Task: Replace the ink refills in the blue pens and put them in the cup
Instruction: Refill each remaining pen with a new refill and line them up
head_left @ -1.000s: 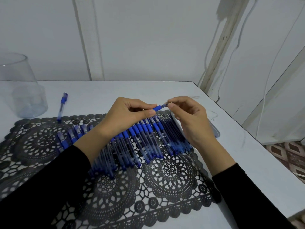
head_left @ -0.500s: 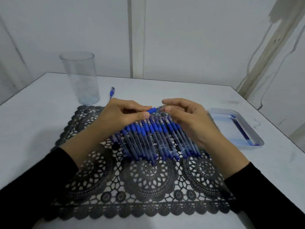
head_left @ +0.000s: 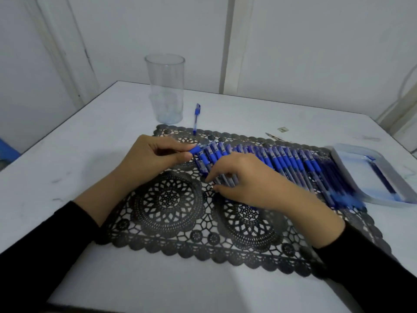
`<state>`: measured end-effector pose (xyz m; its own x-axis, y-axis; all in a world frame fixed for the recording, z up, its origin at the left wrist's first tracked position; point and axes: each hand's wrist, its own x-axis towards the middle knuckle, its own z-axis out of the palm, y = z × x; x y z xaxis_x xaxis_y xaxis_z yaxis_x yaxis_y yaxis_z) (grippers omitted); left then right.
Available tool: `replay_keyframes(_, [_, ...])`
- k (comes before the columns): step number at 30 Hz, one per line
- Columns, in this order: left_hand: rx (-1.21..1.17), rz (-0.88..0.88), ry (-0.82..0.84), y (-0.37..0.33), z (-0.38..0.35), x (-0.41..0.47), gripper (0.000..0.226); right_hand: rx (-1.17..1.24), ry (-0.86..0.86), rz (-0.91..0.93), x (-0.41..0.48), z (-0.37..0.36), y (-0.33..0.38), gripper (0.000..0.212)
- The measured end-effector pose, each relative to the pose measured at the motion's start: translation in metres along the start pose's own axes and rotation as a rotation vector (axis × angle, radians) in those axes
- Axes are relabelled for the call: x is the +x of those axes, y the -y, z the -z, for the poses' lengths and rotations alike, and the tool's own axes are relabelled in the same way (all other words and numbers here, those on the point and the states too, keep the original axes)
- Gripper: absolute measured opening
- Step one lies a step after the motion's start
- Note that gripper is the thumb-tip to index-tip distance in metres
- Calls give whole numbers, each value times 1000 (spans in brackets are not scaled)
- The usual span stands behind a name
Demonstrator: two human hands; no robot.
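Head: blue pen (head_left: 195, 149) in left grip (head_left: 153, 157)

Head camera (sole view) looks forward and down, close over the table (head_left: 140, 281)

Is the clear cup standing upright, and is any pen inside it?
Upright, with no pen inside. The clear cup stands on its base on the white table, mouth up; through its wall no pen shows.

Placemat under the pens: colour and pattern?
The placemat is black, lace-like openwork with round medallions, scalloped edge; head view.
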<state>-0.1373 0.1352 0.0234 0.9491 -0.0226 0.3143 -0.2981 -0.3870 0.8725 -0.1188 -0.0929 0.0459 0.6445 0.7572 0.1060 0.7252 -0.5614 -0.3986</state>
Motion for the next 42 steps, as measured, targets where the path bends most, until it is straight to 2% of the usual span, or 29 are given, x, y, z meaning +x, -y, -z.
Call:
replay_keyframes(6, [34, -12, 5, 5, 9, -11, 24, -159, -9, 58, 0, -12, 7, 23])
replay_keyframes(14, [14, -3, 17, 7, 11, -13, 24, -110, -49, 30, 5, -19, 3, 16])
replay_keyframes(21, [14, -11, 65, 10, 7, -13, 28, 307, -351, -124, -2, -10, -10, 13])
replay_keyframes(25, [13, -23, 90, 9, 6, -12, 25, 320, -480, -111, -2, -10, -9, 10])
replay_keyframes(28, [18, -40, 91, 10, 5, -12, 24, 211, -532, -45, -1, -11, -8, 6])
replay_keyframes(33, [32, -52, 100, 9, 4, -12, 24, 120, -543, 21, 3, -15, -11, 8])
replay_keyframes(40, [45, -93, 106, 8, 0, -15, 23, 250, -462, -14, 5, -21, -3, 6])
replay_keyframes(42, [43, -106, 98, 7, -1, -16, 23, 270, -426, -42, 6, -23, -1, 15])
